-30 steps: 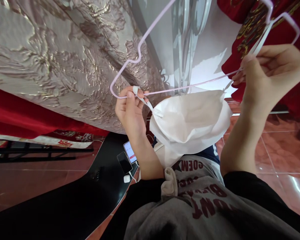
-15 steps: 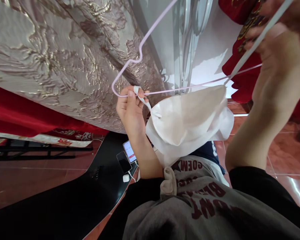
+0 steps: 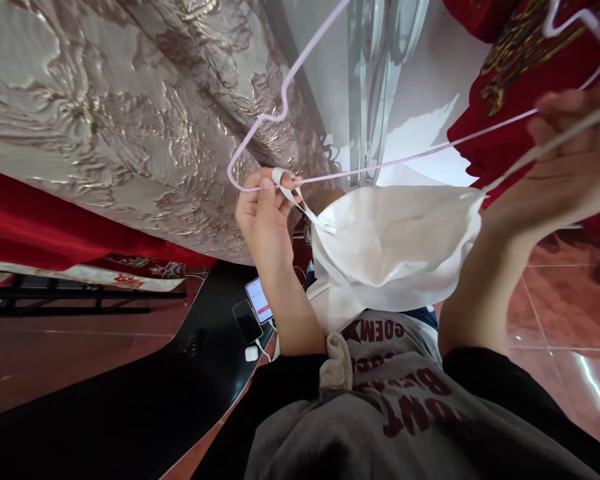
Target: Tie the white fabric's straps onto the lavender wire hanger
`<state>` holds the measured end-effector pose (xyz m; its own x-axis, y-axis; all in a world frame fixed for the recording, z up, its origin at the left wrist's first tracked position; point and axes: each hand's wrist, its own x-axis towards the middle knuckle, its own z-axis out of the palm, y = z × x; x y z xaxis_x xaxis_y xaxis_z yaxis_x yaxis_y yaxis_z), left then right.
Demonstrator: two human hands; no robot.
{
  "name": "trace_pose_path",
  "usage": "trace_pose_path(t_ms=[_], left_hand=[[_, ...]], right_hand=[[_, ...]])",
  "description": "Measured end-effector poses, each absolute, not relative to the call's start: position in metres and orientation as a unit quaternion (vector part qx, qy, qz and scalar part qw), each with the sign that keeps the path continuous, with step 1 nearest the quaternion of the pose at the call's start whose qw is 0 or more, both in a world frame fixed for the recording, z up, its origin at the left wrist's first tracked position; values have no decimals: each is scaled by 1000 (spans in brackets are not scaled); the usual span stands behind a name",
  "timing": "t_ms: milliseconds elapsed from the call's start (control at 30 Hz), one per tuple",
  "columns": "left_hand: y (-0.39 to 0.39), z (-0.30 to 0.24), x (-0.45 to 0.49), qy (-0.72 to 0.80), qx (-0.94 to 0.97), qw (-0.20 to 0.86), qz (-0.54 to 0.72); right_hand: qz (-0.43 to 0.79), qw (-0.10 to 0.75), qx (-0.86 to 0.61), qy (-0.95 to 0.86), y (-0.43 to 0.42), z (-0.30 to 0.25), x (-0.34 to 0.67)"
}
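Note:
A thin pink wire hanger [image 3: 380, 170] is held up in front of me. My left hand [image 3: 266, 220] is closed on its left corner and pinches one strap of a white garment [image 3: 395, 237] against the wire. That white garment hangs below the hanger's bottom bar. My right hand [image 3: 563, 170] is closed on the garment's other strap [image 3: 535, 150], which is stretched taut out to the right near the hanger's right end. The right fingers are blurred by motion.
A gold-patterned brocade cloth [image 3: 105, 120] hangs at upper left and a red embroidered cloth [image 3: 525, 60] at upper right. Two phones [image 3: 254, 310] and a white charger lie on a black surface [image 3: 145, 393] below. Red floor tiles [image 3: 565, 313] lie to the right.
My right hand came down from the upper right and pulled the strap out sideways. The white garment spread wider under the hanger bar. My left hand stayed where it was.

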<state>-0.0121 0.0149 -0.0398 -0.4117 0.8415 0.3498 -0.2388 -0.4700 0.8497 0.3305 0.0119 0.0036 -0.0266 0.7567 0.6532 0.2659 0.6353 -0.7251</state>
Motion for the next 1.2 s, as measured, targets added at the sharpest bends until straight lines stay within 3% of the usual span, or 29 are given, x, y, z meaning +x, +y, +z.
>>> trace_pose_path(t_ms=[300, 533, 633, 833, 1100, 1200], left_hand=[[6, -35, -22, 307, 345, 381, 801], [15, -38, -46, 304, 356, 79, 880], [23, -34, -53, 272, 425, 8, 863], [29, 2, -55, 322, 593, 116, 729], [45, 44, -54, 456, 532, 240, 671], [48, 51, -45, 469, 545, 241, 652]], right_hand=[[111, 554, -379, -733, 36, -34, 254], [86, 566, -370, -731, 33, -42, 261], [83, 573, -369, -727, 30, -35, 258], [58, 594, -394, -699, 25, -32, 246], [69, 580, -398, -707, 28, -39, 248], [68, 578, -407, -704, 28, -40, 247]])
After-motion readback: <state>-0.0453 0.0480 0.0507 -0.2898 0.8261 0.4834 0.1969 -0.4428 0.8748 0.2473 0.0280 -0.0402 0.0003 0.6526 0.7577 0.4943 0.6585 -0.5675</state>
